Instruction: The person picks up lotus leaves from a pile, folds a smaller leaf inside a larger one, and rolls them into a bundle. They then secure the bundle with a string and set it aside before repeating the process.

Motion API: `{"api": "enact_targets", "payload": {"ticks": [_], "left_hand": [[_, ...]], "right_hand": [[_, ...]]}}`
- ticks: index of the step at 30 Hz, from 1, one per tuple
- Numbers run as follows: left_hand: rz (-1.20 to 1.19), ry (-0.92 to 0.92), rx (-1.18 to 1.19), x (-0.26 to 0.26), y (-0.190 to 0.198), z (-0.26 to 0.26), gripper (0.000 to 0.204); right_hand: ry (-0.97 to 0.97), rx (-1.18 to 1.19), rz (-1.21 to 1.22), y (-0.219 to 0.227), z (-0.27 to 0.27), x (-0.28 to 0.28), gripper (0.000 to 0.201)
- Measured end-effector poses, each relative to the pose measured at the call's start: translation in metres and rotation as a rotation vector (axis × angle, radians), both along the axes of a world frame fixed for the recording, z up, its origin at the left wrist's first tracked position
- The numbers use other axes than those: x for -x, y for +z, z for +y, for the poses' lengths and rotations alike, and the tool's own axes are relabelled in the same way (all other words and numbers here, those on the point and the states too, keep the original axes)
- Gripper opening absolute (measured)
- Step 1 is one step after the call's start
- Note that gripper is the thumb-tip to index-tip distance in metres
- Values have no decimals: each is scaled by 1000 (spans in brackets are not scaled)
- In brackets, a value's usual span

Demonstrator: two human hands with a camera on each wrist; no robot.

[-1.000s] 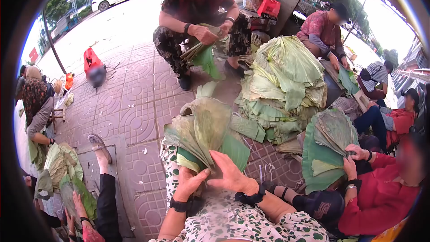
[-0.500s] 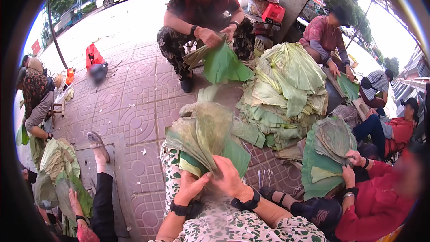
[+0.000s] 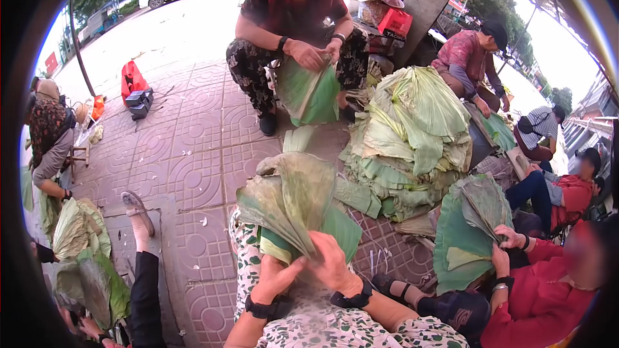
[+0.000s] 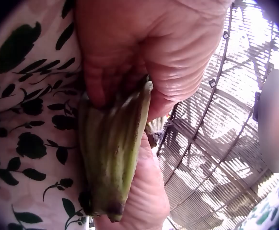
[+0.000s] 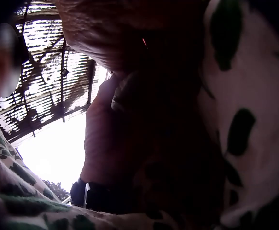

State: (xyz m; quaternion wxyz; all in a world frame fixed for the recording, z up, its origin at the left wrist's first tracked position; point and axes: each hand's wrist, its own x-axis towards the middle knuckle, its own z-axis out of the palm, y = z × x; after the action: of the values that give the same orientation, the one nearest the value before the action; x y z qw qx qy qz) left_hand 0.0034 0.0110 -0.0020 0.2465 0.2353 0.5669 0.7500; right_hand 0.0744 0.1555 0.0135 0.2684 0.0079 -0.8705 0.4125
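A fan-shaped bundle of large folded lotus leaves [image 3: 293,190], greyish green and wrinkled on top with fresher green beneath, lies over my lap. My left hand [image 3: 276,278] grips its gathered narrow end from the left, thumb on top. From the other side my right hand [image 3: 334,265] holds the same end, its fingers close to the left thumb. Seen from the left wrist, the ribbed, bunched leaf bases [image 4: 113,153] poke out between both hands. The right wrist view is mostly dark; the leaves are hidden there.
A tall pile of flattened leaves [image 3: 416,129] stands ahead to the right on the paving [image 3: 187,154]. Opposite sits a person [image 3: 293,32] handling a leaf; a red-sleeved person [image 3: 541,290] at right holds another bundle [image 3: 474,219]. Others work at far left and right.
My right hand has come closer to the left one at the gathered end; the bundle stays nearly in place. The person opposite has swung their leaf down between the knees.
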Motion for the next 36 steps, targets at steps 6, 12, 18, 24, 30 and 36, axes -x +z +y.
{"api": "enact_targets", "payload": {"ticks": [6,12,18,24,30,36], "left_hand": [[37,20,13,0,1,1,40],[27,15,-3,-1,0,1,40],[49,25,4,-1,0,1,39],[56,34,36,-2,4,1,38],[59,50,24,-3,9,2,35],[180,61,110,-2,6,-1,31]], "right_hand": [[-24,-19,36,0,-1,3,54],[-28,-35,56,-1,-1,3,53],[-34,-40,84,-1,-3,3,53],[-36,-38,79,-3,-3,3,54],[-81,314,14,-15,2,3,38],[-116,1013,174,6,57,0,25]]}}
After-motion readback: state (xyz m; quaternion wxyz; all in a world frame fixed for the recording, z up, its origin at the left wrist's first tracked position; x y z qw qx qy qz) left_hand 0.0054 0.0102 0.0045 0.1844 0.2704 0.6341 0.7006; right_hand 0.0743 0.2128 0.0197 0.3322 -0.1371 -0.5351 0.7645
